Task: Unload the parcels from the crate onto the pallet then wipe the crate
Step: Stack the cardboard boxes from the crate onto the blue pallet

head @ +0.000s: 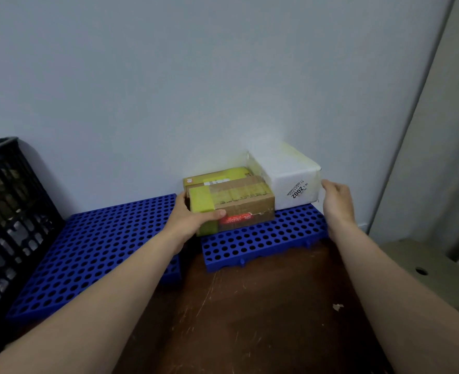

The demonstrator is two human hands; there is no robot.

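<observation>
Left hand: clamped on left end of brown taped parcel, thumb across front.
Right hand: fingers relaxed, beside white parcel; contact unclear.
2 parcels side by side on blue perforated pallet, at wall.
Likely stiff, light; tape slick. Best gripped at opposite ends.
Black crate far left.

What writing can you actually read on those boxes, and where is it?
"2002" on the front of the white parcel, tilted; smaller print beside it is too blurred.
The white label, red sticker and small logo on the brown parcel are too blurred to read.
</observation>
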